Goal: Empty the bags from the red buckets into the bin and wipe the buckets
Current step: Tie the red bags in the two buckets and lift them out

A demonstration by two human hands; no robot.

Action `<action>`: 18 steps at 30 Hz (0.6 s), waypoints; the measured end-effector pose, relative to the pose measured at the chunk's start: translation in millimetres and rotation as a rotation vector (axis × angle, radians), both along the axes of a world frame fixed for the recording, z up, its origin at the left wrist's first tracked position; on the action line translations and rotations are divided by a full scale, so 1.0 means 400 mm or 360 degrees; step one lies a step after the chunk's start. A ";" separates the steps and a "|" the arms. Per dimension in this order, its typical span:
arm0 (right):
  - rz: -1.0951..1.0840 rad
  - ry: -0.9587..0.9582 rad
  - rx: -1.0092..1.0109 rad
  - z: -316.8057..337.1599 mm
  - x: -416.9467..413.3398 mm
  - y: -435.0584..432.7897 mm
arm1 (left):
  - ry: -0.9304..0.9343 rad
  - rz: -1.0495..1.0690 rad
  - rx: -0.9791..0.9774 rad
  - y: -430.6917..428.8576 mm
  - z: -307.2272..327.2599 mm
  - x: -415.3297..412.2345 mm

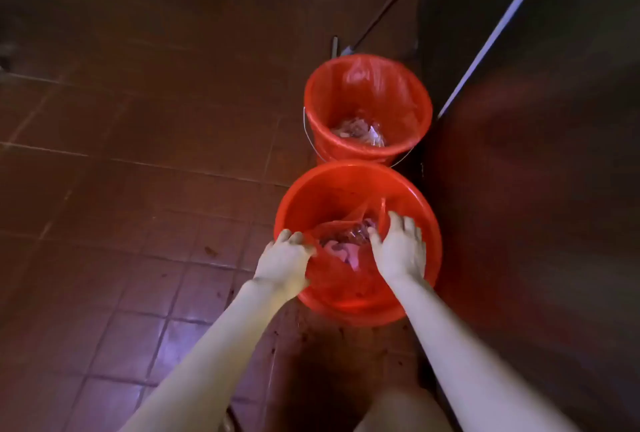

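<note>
Two red buckets stand on the tiled floor. The near bucket holds a red translucent bag with waste inside. My left hand grips the bag's edge at the bucket's left rim. Inside the bucket on the right, my right hand has its fingers curled on the bag's gathered edge. The far bucket is lined with its own red bag, stretched over the rim, with crumpled waste at the bottom. No bin is in view.
A dark wall or cabinet rises just right of both buckets. A long pole with a flat head leans on the floor behind the far bucket. Brown tiled floor spreads to the left. My knee shows at the bottom.
</note>
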State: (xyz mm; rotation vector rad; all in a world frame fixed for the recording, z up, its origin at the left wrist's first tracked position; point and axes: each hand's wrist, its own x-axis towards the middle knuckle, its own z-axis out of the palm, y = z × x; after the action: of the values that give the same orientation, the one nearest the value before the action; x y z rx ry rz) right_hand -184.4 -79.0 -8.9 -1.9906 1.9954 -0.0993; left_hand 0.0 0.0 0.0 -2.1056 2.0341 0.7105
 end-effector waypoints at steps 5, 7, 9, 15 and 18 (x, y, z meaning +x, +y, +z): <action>-0.0289 -0.0350 -0.0297 -0.149 0.034 -0.045 | -0.0126 -0.0187 -0.0200 -0.063 -0.110 0.010; -0.0283 -0.0538 -0.0491 -0.180 0.034 -0.053 | -0.0040 -0.0173 -0.0308 -0.076 -0.125 0.023; -0.0244 -0.0686 -0.0737 -0.183 0.037 -0.051 | 0.0012 -0.0101 -0.0425 -0.097 -0.120 0.039; -0.0349 -0.1318 -0.0722 -0.108 0.054 -0.028 | 0.0485 0.0097 -0.0485 -0.139 -0.038 0.072; -0.0302 -0.1693 -0.0309 -0.078 0.061 -0.005 | 0.0650 0.0194 -0.0775 -0.138 -0.036 0.060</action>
State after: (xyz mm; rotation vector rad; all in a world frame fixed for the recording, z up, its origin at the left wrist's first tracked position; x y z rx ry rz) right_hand -159.8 -81.1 -40.2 -1.3236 1.4383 -1.1537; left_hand 23.9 -55.2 -14.6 -2.5334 2.5203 0.7788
